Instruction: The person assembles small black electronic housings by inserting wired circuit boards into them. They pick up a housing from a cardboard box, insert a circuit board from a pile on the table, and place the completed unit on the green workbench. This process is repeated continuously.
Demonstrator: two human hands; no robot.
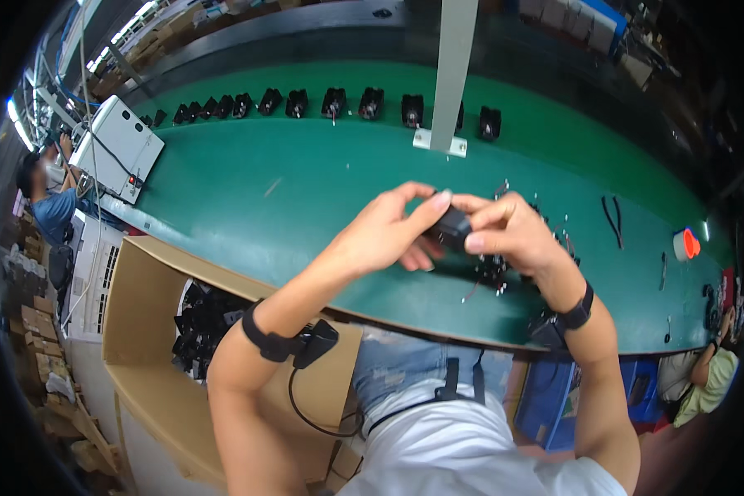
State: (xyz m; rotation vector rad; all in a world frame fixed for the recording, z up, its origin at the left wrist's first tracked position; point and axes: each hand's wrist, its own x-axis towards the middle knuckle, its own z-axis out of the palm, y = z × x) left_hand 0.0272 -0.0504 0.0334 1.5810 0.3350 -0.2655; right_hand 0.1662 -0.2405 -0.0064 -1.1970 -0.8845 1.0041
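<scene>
Over the green worktable (pixel 248 182), a small black plastic housing (pixel 452 230) is held between both of my hands. My left hand (pixel 388 227) grips it from the left, thumb along its top edge and fingers beneath. From the right, my right hand (pixel 512 236) pinches its side with thumb and fingers. Part of the housing is covered by my fingers, so its inside cannot be seen. Just beyond and under my right hand lies a scatter of small black parts with thin wires and white tips (pixel 498 273).
A row of black housings (pixel 333 102) runs along the far side behind a white post (pixel 453 83). Pliers (pixel 612 221) and an orange-and-white tape roll (pixel 686 244) lie right. A cardboard box (pixel 140 331) of black parts stands near left. Blue bins (pixel 544 401) sit below; other people work at both ends.
</scene>
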